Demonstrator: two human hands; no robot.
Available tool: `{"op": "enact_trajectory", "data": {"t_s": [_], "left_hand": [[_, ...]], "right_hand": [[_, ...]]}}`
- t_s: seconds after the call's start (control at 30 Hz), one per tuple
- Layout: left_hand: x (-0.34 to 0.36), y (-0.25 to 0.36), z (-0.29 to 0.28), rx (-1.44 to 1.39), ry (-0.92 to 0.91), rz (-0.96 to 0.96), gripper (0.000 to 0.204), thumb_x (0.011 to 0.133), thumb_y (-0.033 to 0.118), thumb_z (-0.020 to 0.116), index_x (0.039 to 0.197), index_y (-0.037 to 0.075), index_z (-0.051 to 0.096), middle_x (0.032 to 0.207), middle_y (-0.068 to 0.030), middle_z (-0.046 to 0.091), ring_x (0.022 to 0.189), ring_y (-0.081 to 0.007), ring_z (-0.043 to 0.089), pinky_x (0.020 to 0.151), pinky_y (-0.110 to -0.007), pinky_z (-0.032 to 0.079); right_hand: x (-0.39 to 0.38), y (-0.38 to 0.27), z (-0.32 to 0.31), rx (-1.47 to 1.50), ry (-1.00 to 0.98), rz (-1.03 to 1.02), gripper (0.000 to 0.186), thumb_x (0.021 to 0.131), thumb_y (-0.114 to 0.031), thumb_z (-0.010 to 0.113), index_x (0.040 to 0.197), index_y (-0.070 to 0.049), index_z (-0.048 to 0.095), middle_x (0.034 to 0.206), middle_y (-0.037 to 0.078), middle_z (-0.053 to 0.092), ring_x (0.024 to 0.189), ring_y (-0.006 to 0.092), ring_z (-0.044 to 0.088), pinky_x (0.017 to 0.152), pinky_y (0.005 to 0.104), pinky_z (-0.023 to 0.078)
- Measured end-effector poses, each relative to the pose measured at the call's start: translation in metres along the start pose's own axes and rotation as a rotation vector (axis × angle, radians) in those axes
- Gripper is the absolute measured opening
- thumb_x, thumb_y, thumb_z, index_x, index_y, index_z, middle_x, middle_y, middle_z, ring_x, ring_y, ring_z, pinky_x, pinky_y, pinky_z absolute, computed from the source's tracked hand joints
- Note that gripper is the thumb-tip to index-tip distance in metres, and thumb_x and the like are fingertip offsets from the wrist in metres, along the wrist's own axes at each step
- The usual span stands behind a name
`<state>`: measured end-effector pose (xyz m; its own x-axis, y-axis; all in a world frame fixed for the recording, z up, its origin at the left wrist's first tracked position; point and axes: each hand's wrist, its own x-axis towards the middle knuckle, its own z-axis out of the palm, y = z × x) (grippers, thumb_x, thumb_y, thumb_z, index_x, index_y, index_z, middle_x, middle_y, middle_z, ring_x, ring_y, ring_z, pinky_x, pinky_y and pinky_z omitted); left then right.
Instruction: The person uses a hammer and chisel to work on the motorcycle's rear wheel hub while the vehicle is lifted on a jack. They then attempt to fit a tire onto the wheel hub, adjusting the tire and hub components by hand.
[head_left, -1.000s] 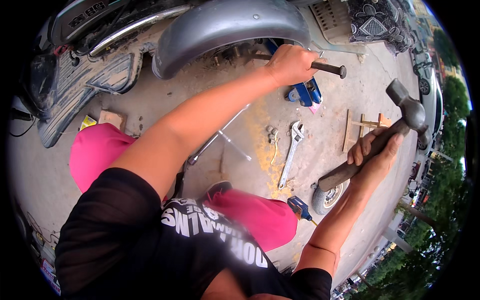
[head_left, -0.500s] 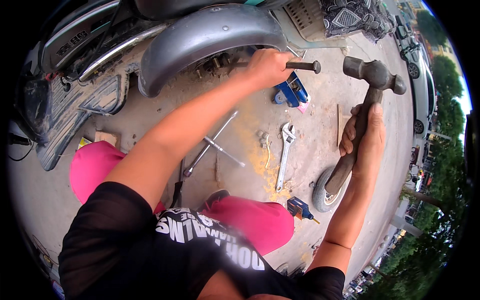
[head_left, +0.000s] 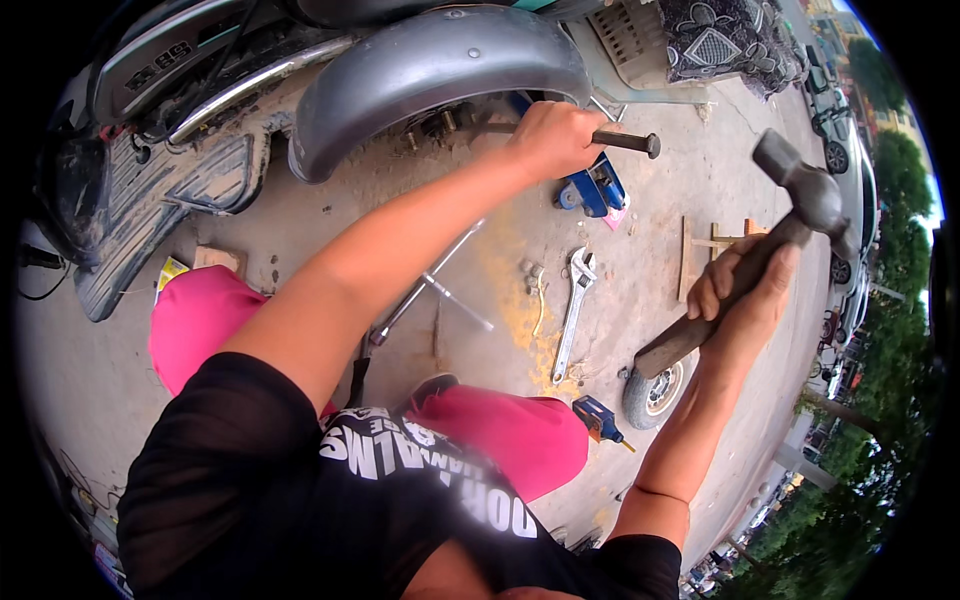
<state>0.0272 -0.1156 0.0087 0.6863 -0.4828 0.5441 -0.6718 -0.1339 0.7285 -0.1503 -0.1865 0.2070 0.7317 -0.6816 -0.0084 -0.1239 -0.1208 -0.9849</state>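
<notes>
The left hand (head_left: 560, 140) is at the far side, in front of the grey fender (head_left: 440, 65), its fingers closed around a dark steel bar (head_left: 628, 142). The bar lies roughly level, its flared head sticking out to the right of the fist and its other end running left under the fender (whether that end touches anything there, I cannot tell). The right hand (head_left: 745, 295), over on the right, has its fingers wrapped around the handle of a hammer (head_left: 815, 200), raised with the head at the far end and well apart from the bar. Just nearer than the left hand, a blue jack (head_left: 600, 190) stands on the concrete floor (head_left: 500, 360). An adjustable wrench (head_left: 570, 315) lies between the hands and the pink-clad knees, with a cross-shaped wheel wrench (head_left: 428, 279) to its left. Nearer and to the right are a small wheel (head_left: 650, 400) and a blue tool with a thin yellow tip (head_left: 597, 415)
</notes>
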Motion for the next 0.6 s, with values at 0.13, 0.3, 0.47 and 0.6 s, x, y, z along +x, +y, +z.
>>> {"op": "enact_trajectory", "data": {"t_s": [0.13,0.3,0.47,0.6], "left_hand": [[-0.002,0.01,-0.001,0.021,-0.039,-0.006,0.021,0.077,0.02,0.067,0.096,0.012,0.07,0.071,-0.0157,0.064,0.067,-0.0367,0.063,0.059,-0.045,0.05],[0.0,0.005,-0.002,0.054,-0.027,0.002,0.017,0.079,0.022,0.067,0.092,0.011,0.069,0.069,-0.0153,0.064,0.065,-0.0362,0.062,0.058,-0.046,0.049],[0.0,0.01,0.004,0.054,-0.044,-0.001,0.021,0.078,0.021,0.068,0.098,0.014,0.07,0.069,-0.0149,0.064,0.066,-0.0357,0.063,0.06,-0.045,0.05],[0.0,0.005,0.003,0.083,-0.054,0.004,0.023,0.077,0.021,0.068,0.099,0.015,0.071,0.071,-0.015,0.064,0.067,-0.0351,0.064,0.062,-0.045,0.051]], "right_hand": [[0.006,0.007,-0.006,-0.275,-0.172,0.246,0.049,0.099,-0.049,0.042,0.085,-0.003,0.049,0.055,0.003,0.043,0.036,0.0116,0.037,0.035,0.0272,0.035],[0.01,-0.012,-0.033,0.103,-0.061,-0.008,0.054,0.099,-0.054,0.037,0.088,-0.003,0.049,0.054,0.001,0.038,0.035,0.0101,0.036,0.033,0.026,0.035],[0.013,0.015,-0.015,-0.19,-0.158,0.341,0.05,0.098,-0.051,0.043,0.086,-0.002,0.05,0.054,0.003,0.043,0.036,0.0118,0.037,0.033,0.0268,0.035],[0.007,-0.007,-0.035,0.006,-0.049,0.067,0.053,0.097,-0.055,0.04,0.088,-0.003,0.05,0.053,0.002,0.039,0.034,0.0106,0.036,0.032,0.0263,0.035]]}}
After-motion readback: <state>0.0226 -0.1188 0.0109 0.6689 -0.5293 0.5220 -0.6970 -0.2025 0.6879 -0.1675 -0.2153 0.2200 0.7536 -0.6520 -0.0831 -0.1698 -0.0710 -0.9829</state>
